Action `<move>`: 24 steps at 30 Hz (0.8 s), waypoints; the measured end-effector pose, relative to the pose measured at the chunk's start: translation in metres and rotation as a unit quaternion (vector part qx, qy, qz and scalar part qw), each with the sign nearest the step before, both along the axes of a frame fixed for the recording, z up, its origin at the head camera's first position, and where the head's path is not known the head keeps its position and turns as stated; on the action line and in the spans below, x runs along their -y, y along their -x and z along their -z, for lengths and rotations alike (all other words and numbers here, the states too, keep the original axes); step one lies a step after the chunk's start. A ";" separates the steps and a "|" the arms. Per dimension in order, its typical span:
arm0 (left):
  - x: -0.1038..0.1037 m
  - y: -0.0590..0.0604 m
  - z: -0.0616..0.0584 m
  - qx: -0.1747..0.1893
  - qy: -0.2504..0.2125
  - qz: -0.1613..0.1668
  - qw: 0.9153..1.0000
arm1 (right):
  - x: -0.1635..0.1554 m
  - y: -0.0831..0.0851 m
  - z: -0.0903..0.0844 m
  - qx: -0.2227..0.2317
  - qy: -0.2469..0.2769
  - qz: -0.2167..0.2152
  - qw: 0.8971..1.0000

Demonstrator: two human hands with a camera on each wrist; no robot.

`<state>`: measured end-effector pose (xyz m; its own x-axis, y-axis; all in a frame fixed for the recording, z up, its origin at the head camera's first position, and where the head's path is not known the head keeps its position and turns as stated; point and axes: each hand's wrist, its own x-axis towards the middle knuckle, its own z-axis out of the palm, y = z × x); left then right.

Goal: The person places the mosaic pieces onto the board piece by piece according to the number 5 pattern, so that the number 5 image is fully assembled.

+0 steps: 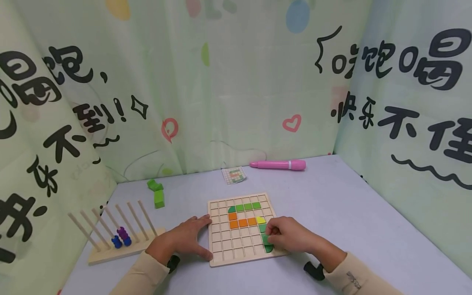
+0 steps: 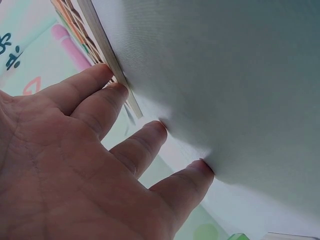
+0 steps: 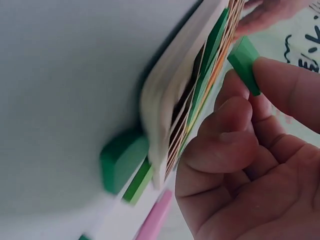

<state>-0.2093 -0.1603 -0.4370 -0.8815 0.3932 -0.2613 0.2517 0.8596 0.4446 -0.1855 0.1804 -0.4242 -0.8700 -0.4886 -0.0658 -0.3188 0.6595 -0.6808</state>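
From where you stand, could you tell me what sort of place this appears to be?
Probably a tabletop play or recording booth: a table enclosed by printed curtain walls, with children's toys on it, a wooden grid puzzle board, a peg abacus and a pink pen.

Our left hand (image 1: 189, 237) lies flat near the worktop's front edge, palm down, fingers (image 2: 150, 137) straight and spread. Our right hand (image 1: 289, 235) sits just beside it to the right, fingers (image 3: 225, 135) curled inward, thumb and forefinger pinched together. Both forearms, sleeved, angle in from the front edge.
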 end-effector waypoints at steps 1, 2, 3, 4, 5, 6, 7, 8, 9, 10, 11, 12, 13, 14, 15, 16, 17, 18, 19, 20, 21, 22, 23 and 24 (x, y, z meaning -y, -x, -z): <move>0.000 0.000 0.000 -0.001 0.000 0.000 1.000 | 0.003 0.000 0.000 0.003 0.001 -0.006 1.000; 0.000 0.000 0.000 -0.001 0.000 0.001 1.000 | 0.006 0.000 0.001 0.005 0.003 -0.013 1.000; 0.000 0.000 0.000 -0.001 -0.001 0.001 1.000 | 0.008 -0.001 0.001 0.008 0.005 -0.018 1.000; 0.000 0.000 0.001 -0.001 -0.002 0.001 1.000 | 0.010 -0.001 0.002 0.010 0.005 -0.022 1.000; 0.001 0.001 0.001 -0.001 -0.002 0.002 1.000 | 0.012 -0.001 0.003 0.012 0.006 -0.027 1.000; 0.001 0.001 0.001 -0.001 -0.002 0.002 1.000 | 0.014 -0.001 0.003 0.014 0.006 -0.029 0.999; 0.001 0.000 0.001 0.000 -0.003 0.003 1.000 | 0.016 -0.001 0.004 0.015 0.005 -0.031 0.999; 0.001 0.000 0.001 0.000 -0.003 0.004 1.000 | 0.017 -0.001 0.004 0.016 0.005 -0.033 0.999; 0.000 0.000 0.000 0.001 -0.003 0.004 1.000 | 0.018 -0.002 0.005 0.017 0.003 -0.034 0.999; 0.000 0.000 0.000 0.001 -0.003 0.004 1.000 | 0.019 -0.002 0.006 0.016 0.000 -0.035 0.999; 0.000 0.000 0.000 0.003 -0.003 0.004 1.000 | 0.020 -0.003 0.006 0.015 -0.001 -0.035 0.999; -0.001 -0.001 0.000 0.004 -0.003 0.003 1.000 | 0.020 -0.003 0.007 0.013 -0.003 -0.036 0.999; -0.001 -0.001 0.000 0.006 -0.003 0.002 1.000 | 0.021 -0.004 0.007 0.010 -0.005 -0.037 0.999; -0.001 -0.001 0.000 0.006 -0.003 0.002 1.000 | 0.021 -0.004 0.008 0.008 -0.006 -0.039 0.999; -0.001 -0.001 0.000 0.006 -0.003 0.001 1.000 | 0.022 -0.004 0.008 0.005 -0.007 -0.040 0.999; -0.001 -0.002 0.000 0.006 -0.003 0.000 1.000 | 0.022 -0.004 0.009 0.002 -0.009 -0.042 0.999; -0.001 -0.002 0.000 0.004 -0.002 0.000 1.000 | 0.022 -0.004 0.009 -0.001 -0.010 -0.044 0.999; -0.001 -0.002 -0.001 0.003 -0.001 0.000 1.000 | 0.023 -0.004 0.009 -0.004 -0.010 -0.047 0.999; -0.001 -0.002 -0.001 0.001 0.000 0.001 1.000 | 0.023 -0.004 0.010 -0.007 -0.012 -0.049 0.999; -0.001 -0.002 -0.001 0.000 0.000 0.001 1.000 | 0.023 -0.004 0.010 -0.011 -0.014 -0.051 0.999; -0.001 -0.002 -0.001 0.000 0.000 0.000 1.000 | 0.024 -0.004 0.010 -0.016 -0.017 -0.053 0.998; -0.001 -0.001 -0.001 0.001 0.000 0.000 1.000 | 0.024 -0.004 0.010 -0.023 -0.022 -0.054 0.998; -0.001 -0.001 -0.001 0.001 0.000 0.000 1.000 | 0.025 -0.005 0.011 -0.030 -0.027 -0.055 0.998; -0.001 -0.001 -0.001 0.002 -0.001 -0.001 1.000 | 0.025 -0.005 0.011 -0.038 -0.032 -0.054 0.997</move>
